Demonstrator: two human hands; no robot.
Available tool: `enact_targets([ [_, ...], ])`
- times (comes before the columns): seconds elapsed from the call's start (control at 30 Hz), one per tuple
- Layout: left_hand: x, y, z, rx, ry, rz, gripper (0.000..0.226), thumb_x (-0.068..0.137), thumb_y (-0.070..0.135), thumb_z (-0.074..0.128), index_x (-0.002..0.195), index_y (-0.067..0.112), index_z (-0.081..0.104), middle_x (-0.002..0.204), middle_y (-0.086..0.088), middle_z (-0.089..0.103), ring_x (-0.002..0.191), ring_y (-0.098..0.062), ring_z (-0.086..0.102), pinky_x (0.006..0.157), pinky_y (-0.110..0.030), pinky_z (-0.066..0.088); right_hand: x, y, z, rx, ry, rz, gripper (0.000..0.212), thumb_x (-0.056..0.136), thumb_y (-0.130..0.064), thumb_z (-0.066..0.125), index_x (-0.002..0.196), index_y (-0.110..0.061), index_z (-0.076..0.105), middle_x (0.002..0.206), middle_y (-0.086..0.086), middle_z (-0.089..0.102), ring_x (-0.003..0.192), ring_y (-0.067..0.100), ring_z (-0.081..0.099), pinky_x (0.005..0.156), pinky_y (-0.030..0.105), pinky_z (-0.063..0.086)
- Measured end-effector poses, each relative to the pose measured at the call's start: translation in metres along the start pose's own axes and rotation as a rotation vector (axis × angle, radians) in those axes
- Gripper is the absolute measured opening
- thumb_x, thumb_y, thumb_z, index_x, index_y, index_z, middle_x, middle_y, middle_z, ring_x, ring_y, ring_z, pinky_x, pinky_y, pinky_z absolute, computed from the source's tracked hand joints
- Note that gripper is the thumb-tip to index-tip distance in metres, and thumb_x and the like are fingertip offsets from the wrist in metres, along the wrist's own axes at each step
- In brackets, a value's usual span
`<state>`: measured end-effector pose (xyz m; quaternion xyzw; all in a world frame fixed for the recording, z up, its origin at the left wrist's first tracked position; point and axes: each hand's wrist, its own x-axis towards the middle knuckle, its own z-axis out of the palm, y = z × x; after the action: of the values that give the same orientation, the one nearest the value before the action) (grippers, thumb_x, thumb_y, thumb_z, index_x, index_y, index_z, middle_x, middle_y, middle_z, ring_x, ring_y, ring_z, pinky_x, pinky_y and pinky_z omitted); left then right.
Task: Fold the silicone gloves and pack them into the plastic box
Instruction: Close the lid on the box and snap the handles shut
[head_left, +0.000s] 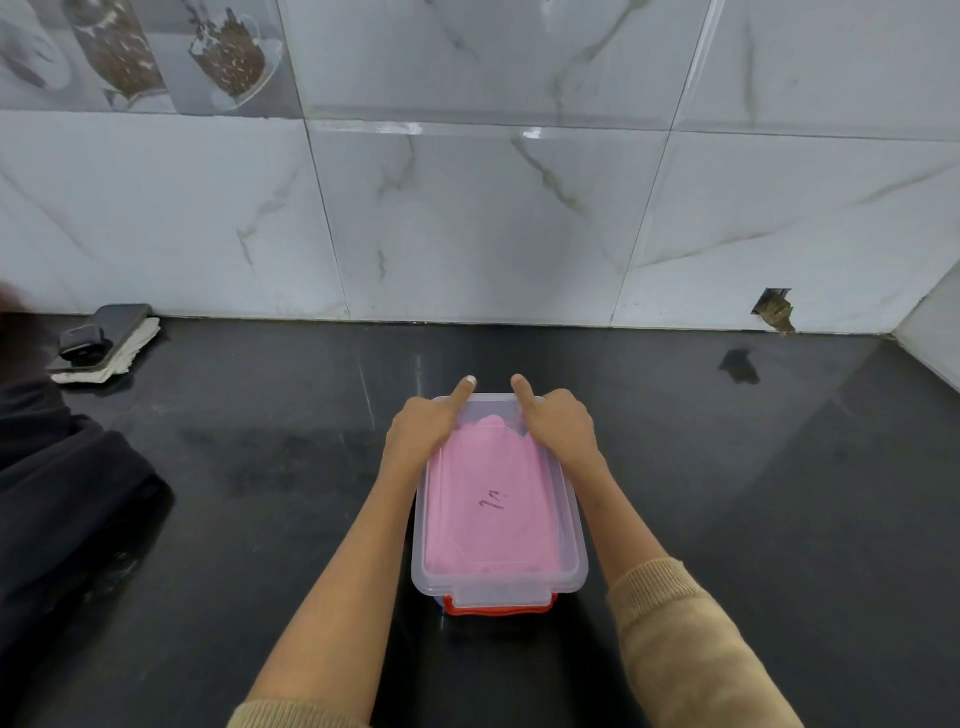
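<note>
A clear plastic box (569, 564) with a translucent lid on top stands on the black counter in front of me. Pink silicone gloves (488, 499) show through the lid, filling the inside. A red clasp (498, 608) sits at the box's near end. My left hand (423, 423) rests on the far left corner of the lid, its forefinger pointing out over the far edge. My right hand (558, 421) presses the far right corner in the same way, forefinger stretched out and the other fingers curled.
A phone (111, 325) with a small dark object on it lies on a white cloth at the back left by the tiled wall. Dark fabric (62, 493) lies at the left edge of the counter (753, 493). A hole (774, 312) breaks the wall tile at the back right.
</note>
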<state>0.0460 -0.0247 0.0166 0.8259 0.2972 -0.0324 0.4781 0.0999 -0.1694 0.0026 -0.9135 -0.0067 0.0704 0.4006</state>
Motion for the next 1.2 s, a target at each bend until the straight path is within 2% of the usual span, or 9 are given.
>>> enact_targets([
  [0.13,-0.005,-0.001,-0.004,-0.297,-0.09,0.061,0.044,0.082,0.054,0.062,0.084,0.01,0.062,0.081,-0.008,0.06,0.063,-0.016,0.054,0.058,-0.023,0.042,-0.004,-0.001,-0.006,0.369,-0.148,-0.071,0.036,0.093,-0.047,0.052,0.097,-0.013,0.06,0.087,-0.003,0.058,0.078,0.009,0.054,0.068,0.021,0.041],
  [0.3,-0.005,-0.002,-0.001,-0.393,0.04,0.21,0.035,0.077,0.025,0.077,0.106,0.008,0.069,0.105,-0.001,0.064,0.096,-0.018,0.059,0.084,-0.031,0.049,-0.004,0.001,-0.005,0.418,-0.161,-0.106,0.038,0.089,-0.044,0.058,0.11,-0.012,0.056,0.106,-0.001,0.057,0.094,0.013,0.055,0.074,0.019,0.045],
  [0.37,-0.003,-0.002,-0.001,-0.359,0.084,0.232,0.036,0.075,0.023,0.078,0.107,0.008,0.069,0.105,-0.001,0.063,0.097,-0.017,0.057,0.087,-0.032,0.049,-0.003,0.001,-0.005,0.452,-0.145,-0.123,0.035,0.089,-0.04,0.061,0.107,-0.01,0.055,0.103,-0.002,0.057,0.094,0.013,0.054,0.072,0.017,0.045],
  [0.6,0.001,-0.003,0.0,-0.281,0.145,0.372,0.018,0.075,0.017,0.078,0.083,0.008,0.065,0.079,0.005,0.062,0.074,-0.001,0.055,0.063,-0.012,0.039,-0.001,0.001,-0.004,0.507,-0.144,-0.186,0.02,0.091,-0.028,0.061,0.088,-0.013,0.049,0.097,-0.005,0.063,0.083,0.001,0.057,0.069,0.012,0.045],
  [0.77,0.008,-0.004,-0.003,-0.267,0.124,0.39,0.019,0.075,0.019,0.079,0.082,0.01,0.064,0.089,-0.001,0.064,0.084,-0.012,0.058,0.067,-0.014,0.041,-0.002,0.002,0.001,0.504,-0.091,-0.207,0.02,0.089,-0.031,0.063,0.082,-0.017,0.05,0.095,0.008,0.061,0.086,0.014,0.055,0.071,0.018,0.046],
  [0.87,0.0,-0.004,-0.004,-0.219,0.172,0.429,0.025,0.077,0.021,0.077,0.094,0.005,0.067,0.095,-0.004,0.066,0.09,-0.015,0.059,0.081,-0.025,0.051,-0.007,-0.001,-0.002,0.409,-0.003,-0.261,0.018,0.093,-0.028,0.058,0.088,-0.012,0.055,0.086,0.0,0.058,0.084,0.013,0.054,0.074,0.024,0.044],
  [0.97,-0.023,-0.009,-0.012,-0.244,0.284,0.493,0.027,0.082,0.024,0.073,0.103,0.008,0.066,0.103,-0.002,0.067,0.094,-0.013,0.059,0.09,-0.029,0.05,-0.025,0.0,-0.012,0.311,0.108,-0.401,0.013,0.094,-0.017,0.056,0.103,-0.008,0.061,0.103,0.003,0.062,0.096,0.013,0.055,0.088,0.026,0.046],
  [1.1,-0.082,-0.042,-0.015,-0.27,0.255,0.677,0.008,0.08,0.023,0.074,0.083,0.019,0.069,0.087,0.012,0.066,0.089,-0.012,0.063,0.085,-0.029,0.05,-0.081,0.01,-0.031,0.208,0.04,-0.568,0.011,0.089,-0.018,0.063,0.099,-0.014,0.066,0.1,-0.008,0.065,0.095,0.004,0.058,0.087,0.011,0.041],
  [1.2,-0.125,-0.083,0.005,-0.172,0.246,0.834,0.02,0.077,0.036,0.072,0.075,0.016,0.071,0.079,0.011,0.068,0.087,-0.012,0.063,0.091,-0.034,0.048,-0.123,0.032,-0.019,0.176,0.054,-0.635,0.006,0.083,-0.022,0.069,0.086,-0.017,0.068,0.089,-0.009,0.068,0.091,0.007,0.063,0.09,0.015,0.042],
])
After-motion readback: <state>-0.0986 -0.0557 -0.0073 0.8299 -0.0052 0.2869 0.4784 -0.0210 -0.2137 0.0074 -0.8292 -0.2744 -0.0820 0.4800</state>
